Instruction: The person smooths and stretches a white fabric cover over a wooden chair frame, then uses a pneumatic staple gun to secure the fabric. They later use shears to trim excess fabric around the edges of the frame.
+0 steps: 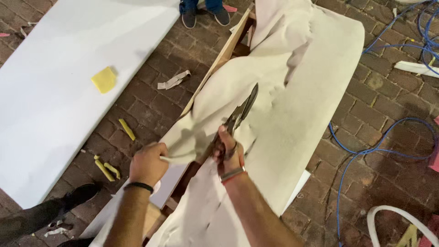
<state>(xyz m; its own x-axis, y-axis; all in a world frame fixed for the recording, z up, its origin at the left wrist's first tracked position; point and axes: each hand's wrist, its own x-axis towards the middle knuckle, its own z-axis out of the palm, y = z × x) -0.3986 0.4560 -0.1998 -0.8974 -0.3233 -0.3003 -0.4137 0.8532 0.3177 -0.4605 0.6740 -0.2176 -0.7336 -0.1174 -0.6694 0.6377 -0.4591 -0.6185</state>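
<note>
Right hand (pixel 227 153) closed around handles of shears (pixel 238 116), thumb on top. Blades pointing away toward 1 o'clock, long axis from 7 to 1 o'clock, tips almost together, lying over the fabric (pixel 283 105). Left hand (pixel 147 163) at 9 o'clock from the right hand, fist closed, pinching the fabric edge and pulling it toward 9 o'clock. Fabric stretched between both hands, so the cut line starting just beside the right hand and running toward 1 o'clock. Right hand nearer to the blades, left hand nearer to the loose edge.

Fabric cream-white, soft, matte, wrinkled in big folds, draped over a wood frame (pixel 224 55) from 12 to 6 o'clock. Brick floor (pixel 146 105) below, yellow scraps (pixel 104 79) at 10 o'clock, white board (pixel 55 82) at 9 o'clock, blue cable (pixel 366 151) at 3 o'clock.
</note>
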